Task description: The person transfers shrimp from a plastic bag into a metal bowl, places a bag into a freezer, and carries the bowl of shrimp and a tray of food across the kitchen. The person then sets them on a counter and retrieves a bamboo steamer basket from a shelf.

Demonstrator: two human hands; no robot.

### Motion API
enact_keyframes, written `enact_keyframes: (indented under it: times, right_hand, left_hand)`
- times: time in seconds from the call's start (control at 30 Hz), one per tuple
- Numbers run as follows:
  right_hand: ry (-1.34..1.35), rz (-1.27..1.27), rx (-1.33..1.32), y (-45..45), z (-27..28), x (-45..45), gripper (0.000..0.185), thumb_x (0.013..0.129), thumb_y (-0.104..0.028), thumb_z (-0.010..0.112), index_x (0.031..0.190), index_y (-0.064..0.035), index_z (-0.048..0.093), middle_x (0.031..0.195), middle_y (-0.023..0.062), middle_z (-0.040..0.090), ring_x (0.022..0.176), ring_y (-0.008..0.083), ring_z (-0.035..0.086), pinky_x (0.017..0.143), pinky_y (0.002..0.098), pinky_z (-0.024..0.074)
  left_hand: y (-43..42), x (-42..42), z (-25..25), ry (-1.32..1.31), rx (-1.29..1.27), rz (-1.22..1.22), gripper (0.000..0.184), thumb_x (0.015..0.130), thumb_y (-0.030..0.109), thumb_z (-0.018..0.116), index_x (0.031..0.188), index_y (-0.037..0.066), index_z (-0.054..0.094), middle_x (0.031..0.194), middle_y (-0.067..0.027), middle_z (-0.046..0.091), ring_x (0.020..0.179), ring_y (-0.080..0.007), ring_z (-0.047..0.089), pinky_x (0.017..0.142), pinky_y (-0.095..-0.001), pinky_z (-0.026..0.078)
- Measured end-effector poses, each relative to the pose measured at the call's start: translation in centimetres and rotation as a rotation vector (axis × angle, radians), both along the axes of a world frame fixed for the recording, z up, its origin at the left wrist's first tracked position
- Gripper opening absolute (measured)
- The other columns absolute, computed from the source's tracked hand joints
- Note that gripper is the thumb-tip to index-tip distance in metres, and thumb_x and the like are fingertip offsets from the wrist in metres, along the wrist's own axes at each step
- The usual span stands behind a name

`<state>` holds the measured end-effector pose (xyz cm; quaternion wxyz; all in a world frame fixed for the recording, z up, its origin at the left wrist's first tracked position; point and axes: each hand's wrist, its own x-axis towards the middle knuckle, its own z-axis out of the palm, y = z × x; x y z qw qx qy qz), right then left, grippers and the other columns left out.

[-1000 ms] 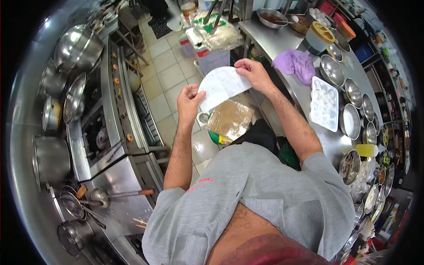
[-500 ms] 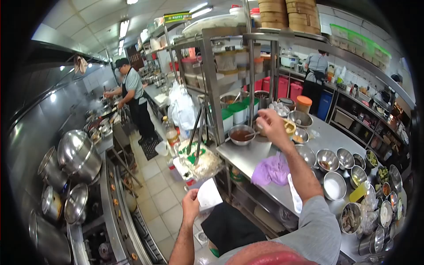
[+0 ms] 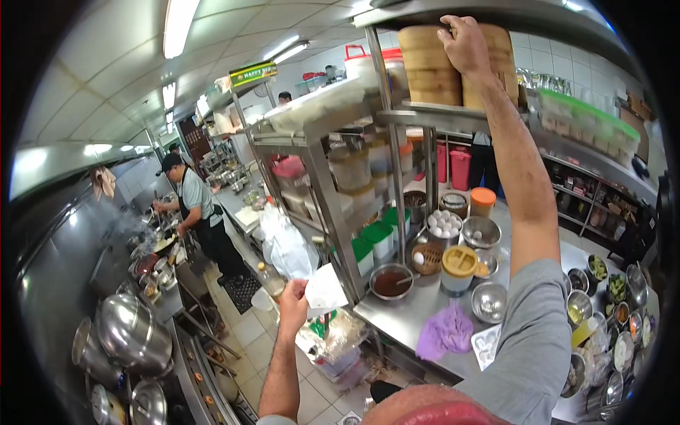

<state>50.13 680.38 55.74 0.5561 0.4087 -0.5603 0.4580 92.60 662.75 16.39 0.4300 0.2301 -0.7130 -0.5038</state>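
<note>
Held up at the middle left, my left hand (image 3: 293, 306) is closed on a white sheet of paper (image 3: 327, 289), gripping it by its left edge. My right hand (image 3: 467, 46) is raised to the upper shelf, in front of two stacks of bamboo steamers. Its bent fingers are spread a little at the upper right edge of the left stack (image 3: 427, 71); I cannot tell if they touch it. The right stack (image 3: 501, 67) is partly behind that hand and forearm.
Below the shelf, the steel counter holds a bowl of brown sauce (image 3: 391, 282), eggs (image 3: 444, 224), a yellow-lidded container (image 3: 459, 263) and a purple cloth (image 3: 445, 333). A co-worker (image 3: 195, 205) stands at the smoking stove. Large steel pots (image 3: 133, 333) stand at left.
My right hand has risen from above the counter to the steamers on the shelf. My left hand has lifted the paper. The view has tilted upward.
</note>
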Motion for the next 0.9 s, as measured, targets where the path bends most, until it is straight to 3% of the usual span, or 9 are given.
enact_keyframes:
  times: [0.1, 0.2, 0.27, 0.47, 0.57, 0.63, 0.67, 0.73, 0.9]
  right_hand:
    - [0.095, -0.082, -0.092, -2.3, 7.2, -4.0, 0.029, 0.079, -0.021, 0.064, 0.106, -0.0095, 0.062, 0.095, 0.0132, 0.057, 0.088, 0.0245, 0.056, 0.079, 0.0339, 0.0463]
    - [0.179, -0.195, -0.184, -2.9, 12.6, -4.3, 0.027, 0.081, -0.020, 0.063, 0.105, -0.0061, 0.061, 0.095, 0.0102, 0.057, 0.088, 0.0209, 0.056, 0.080, 0.0323, 0.0461]
    - [-0.066, -0.131, -0.053, -2.8, 16.4, -4.6, 0.050, 0.073, -0.021, 0.068, 0.119, -0.0073, 0.054, 0.130, 0.0190, 0.044, 0.121, 0.0352, 0.039, 0.100, 0.0384, 0.0347]
    - [-0.234, -0.194, -0.051, -5.9, 24.2, -7.3, 0.062, 0.077, -0.029, 0.067, 0.129, -0.0057, 0.043, 0.137, 0.0203, 0.036, 0.128, 0.0326, 0.033, 0.106, 0.0404, 0.0297]
    - [-0.225, -0.140, 0.121, -8.1, 26.9, -7.0, 0.076, 0.077, -0.031, 0.068, 0.138, -0.0065, 0.031, 0.144, 0.0184, 0.026, 0.132, 0.0318, 0.026, 0.110, 0.0401, 0.0252]
    - [0.381, -0.570, -0.254, -11.0, 28.5, -9.7, 0.062, 0.072, -0.035, 0.075, 0.114, -0.0032, 0.043, 0.096, 0.0249, 0.054, 0.087, 0.0355, 0.061, 0.068, 0.0528, 0.0522]
    - [0.381, -0.549, -0.245, -11.2, 29.2, -9.9, 0.062, 0.072, -0.035, 0.075, 0.114, -0.0032, 0.043, 0.096, 0.0249, 0.054, 0.087, 0.0355, 0.061, 0.068, 0.0528, 0.0522]
    - [-0.226, -0.299, 0.277, -11.1, 31.3, -9.5, 0.086, 0.076, -0.030, 0.070, 0.143, -0.0103, 0.019, 0.147, 0.0163, 0.020, 0.135, 0.0300, 0.022, 0.111, 0.0390, 0.0235]
    - [-0.515, -0.006, 0.400, -12.1, 30.6, -8.4, 0.091, 0.074, -0.032, 0.073, 0.141, -0.0139, 0.015, 0.144, 0.0162, 0.017, 0.133, 0.0304, 0.018, 0.109, 0.0397, 0.0233]
  left_hand:
    - [-0.3, 1.0, 3.1, -0.105, 0.024, 0.050, 0.011, 0.080, -0.003, 0.057, 0.089, 0.000, 0.052, 0.080, -0.0020, 0.057, 0.074, -0.0086, 0.056, 0.066, -0.0235, 0.046]
    - [-1.2, 4.7, -2.9, -0.325, 0.005, 0.215, 0.016, 0.074, 0.002, 0.060, 0.086, -0.001, 0.050, 0.076, -0.0042, 0.056, 0.073, -0.0117, 0.055, 0.066, -0.0271, 0.046]
    - [2.4, 7.9, -3.8, -0.494, 0.026, 0.312, 0.021, 0.072, 0.007, 0.064, 0.089, -0.001, 0.054, 0.075, -0.0078, 0.059, 0.072, -0.0148, 0.057, 0.067, -0.0298, 0.048]
    - [12.9, 19.8, -7.3, -0.910, 0.437, 0.580, 0.028, 0.069, 0.019, 0.069, 0.087, 0.000, 0.060, 0.069, -0.0113, 0.063, 0.067, -0.0199, 0.063, 0.064, -0.0325, 0.051]
    - [17.2, 27.1, -9.5, -1.123, 0.324, 0.735, 0.019, 0.068, 0.020, 0.065, 0.078, 0.004, 0.064, 0.069, -0.0161, 0.065, 0.067, -0.0276, 0.065, 0.065, -0.0374, 0.051]
    - [19.2, 31.8, -10.9, -1.192, 0.345, 0.860, 0.015, 0.067, 0.016, 0.061, 0.076, 0.005, 0.065, 0.070, -0.0166, 0.064, 0.070, -0.0314, 0.064, 0.067, -0.0395, 0.051]
    - [20.0, 34.0, -11.8, -1.238, 0.389, 0.913, 0.014, 0.067, 0.014, 0.059, 0.077, 0.004, 0.064, 0.071, -0.0161, 0.065, 0.072, -0.0330, 0.063, 0.068, -0.0403, 0.050]
    - [21.4, 36.0, -11.2, -1.205, 0.463, 0.963, 0.015, 0.067, 0.014, 0.060, 0.077, 0.004, 0.064, 0.074, -0.0163, 0.065, 0.075, -0.0341, 0.063, 0.070, -0.0410, 0.050]
    - [23.8, 38.4, -12.1, -1.425, 0.406, 0.878, 0.020, 0.074, 0.018, 0.052, 0.079, 0.005, 0.066, 0.086, -0.0169, 0.066, 0.086, -0.0362, 0.062, 0.081, -0.0441, 0.047]
